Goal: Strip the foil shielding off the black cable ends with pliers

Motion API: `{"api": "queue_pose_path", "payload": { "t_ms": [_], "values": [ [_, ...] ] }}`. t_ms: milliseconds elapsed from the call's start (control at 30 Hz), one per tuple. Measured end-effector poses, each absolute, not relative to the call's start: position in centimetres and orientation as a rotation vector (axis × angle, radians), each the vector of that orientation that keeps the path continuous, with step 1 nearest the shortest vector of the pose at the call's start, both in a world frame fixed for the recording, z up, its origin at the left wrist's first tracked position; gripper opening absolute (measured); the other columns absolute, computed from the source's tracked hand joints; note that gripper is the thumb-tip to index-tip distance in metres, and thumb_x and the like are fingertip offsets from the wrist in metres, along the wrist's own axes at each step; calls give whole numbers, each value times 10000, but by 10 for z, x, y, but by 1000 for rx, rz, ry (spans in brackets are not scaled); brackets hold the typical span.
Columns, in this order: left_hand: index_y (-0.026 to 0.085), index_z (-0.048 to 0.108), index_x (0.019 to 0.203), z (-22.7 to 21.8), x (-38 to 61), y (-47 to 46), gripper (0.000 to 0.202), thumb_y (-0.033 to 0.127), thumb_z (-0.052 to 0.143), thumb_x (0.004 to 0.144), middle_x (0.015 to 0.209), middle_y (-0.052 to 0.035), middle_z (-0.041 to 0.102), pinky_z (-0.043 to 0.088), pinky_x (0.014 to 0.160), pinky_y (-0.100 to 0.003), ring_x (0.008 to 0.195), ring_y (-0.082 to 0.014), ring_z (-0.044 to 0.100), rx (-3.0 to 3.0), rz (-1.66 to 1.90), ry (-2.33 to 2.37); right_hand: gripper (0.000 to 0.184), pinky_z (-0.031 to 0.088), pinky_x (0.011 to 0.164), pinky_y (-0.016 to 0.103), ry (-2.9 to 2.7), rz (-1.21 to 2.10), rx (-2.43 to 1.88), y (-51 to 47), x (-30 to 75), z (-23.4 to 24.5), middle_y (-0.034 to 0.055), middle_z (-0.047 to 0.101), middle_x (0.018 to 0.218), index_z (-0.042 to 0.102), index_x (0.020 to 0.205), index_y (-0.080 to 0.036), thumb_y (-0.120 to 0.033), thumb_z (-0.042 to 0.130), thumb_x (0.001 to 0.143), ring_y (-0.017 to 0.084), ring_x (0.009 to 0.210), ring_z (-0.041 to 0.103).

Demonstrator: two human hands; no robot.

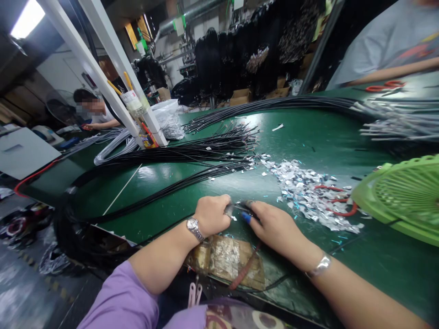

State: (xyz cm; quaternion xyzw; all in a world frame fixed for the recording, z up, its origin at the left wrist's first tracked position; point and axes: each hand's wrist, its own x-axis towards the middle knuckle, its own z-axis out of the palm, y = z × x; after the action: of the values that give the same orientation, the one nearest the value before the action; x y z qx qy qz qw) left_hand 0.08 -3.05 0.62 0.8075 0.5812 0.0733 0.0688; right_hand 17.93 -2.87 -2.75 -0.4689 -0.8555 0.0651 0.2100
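Observation:
Near the front edge of the green table, my left hand [213,214] is closed with its knuckles up. A thin black cable [167,230] runs in from the left behind the wrist and into this hand. My right hand [274,224] is closed just to the right, its fingertips close to the left ones, with a blue cover on one finger. Something small and dark lies between the two hands; blur hides its exact form. Below the hands, a cardboard piece wrapped in clear tape [228,258] rests at the edge, with a reddish strip [245,269] across it.
Black cable bundles [192,153] stretch across the green table [174,208]. Silvery scraps [305,187] are heaped right of centre, with red-handled tools [346,208] among them. A green fan [401,196] stands at right. A co-worker's arm [394,71] and red scissors [386,86] are beyond.

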Motion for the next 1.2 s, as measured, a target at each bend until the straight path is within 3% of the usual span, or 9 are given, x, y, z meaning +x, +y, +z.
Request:
{"api": "queue_pose_path", "payload": {
  "t_ms": [133, 333, 467, 600, 767, 933, 1200],
  "values": [
    [186, 653, 836, 4, -1, -27, 156, 216, 532, 743, 750, -42, 683, 417, 612, -274, 710, -196, 620, 2325, 382, 1733, 208, 484, 651, 288, -2348, 281, -1245, -25, 181, -30, 72, 701, 818, 625, 940, -194, -162, 475, 799, 212, 737, 648],
    [162, 603, 718, -5, -5, -21, 99, 249, 562, 737, 567, 17, 571, 349, 514, -218, 518, -103, 496, 1968, 710, 1543, 214, 475, 649, 289, -2327, 379, -1177, -19, 184, -32, 71, 685, 797, 617, 915, -197, -154, 438, 808, 207, 725, 636],
    [150, 544, 721, -7, -4, -18, 196, 337, 600, 731, 468, 58, 474, 307, 420, -181, 407, -63, 403, 1611, 753, 1388, 218, 462, 628, 287, -2262, 422, -1142, -19, 184, -31, 52, 668, 742, 604, 849, -218, -145, 404, 800, 198, 690, 616],
    [162, 497, 728, -3, -1, -17, 295, 422, 635, 704, 451, 69, 473, 308, 369, -167, 349, -53, 386, 1378, 751, 1334, 204, 429, 570, 296, -2088, 585, -1126, -20, 182, -28, 38, 621, 655, 560, 716, -225, -269, 409, 847, 187, 596, 561],
    [164, 514, 736, -7, -3, -14, 196, 343, 592, 739, 491, 43, 518, 365, 407, -180, 403, -79, 473, 1436, 870, 1390, 282, 383, 518, 280, -1771, 1019, -1176, -20, 176, -26, -14, 537, 581, 551, 688, -221, -481, 512, 788, 154, 540, 477],
    [172, 613, 745, -8, -6, -21, 84, 247, 575, 737, 646, -25, 639, 413, 560, -233, 596, -135, 581, 2067, 935, 1579, 428, 271, 418, 228, -1421, 1540, -1144, -29, 165, -25, -74, 398, 495, 496, 660, -206, -621, 597, 694, 83, 433, 327],
    [201, 649, 824, 4, -4, -28, 140, 219, 530, 753, 722, -38, 677, 416, 599, -250, 688, -170, 616, 2464, 585, 1786, 475, 241, 386, 197, -1229, 1712, -1109, -35, 161, -23, -84, 403, 479, 489, 639, -191, -641, 639, 658, 53, 402, 309]
  ]
}}
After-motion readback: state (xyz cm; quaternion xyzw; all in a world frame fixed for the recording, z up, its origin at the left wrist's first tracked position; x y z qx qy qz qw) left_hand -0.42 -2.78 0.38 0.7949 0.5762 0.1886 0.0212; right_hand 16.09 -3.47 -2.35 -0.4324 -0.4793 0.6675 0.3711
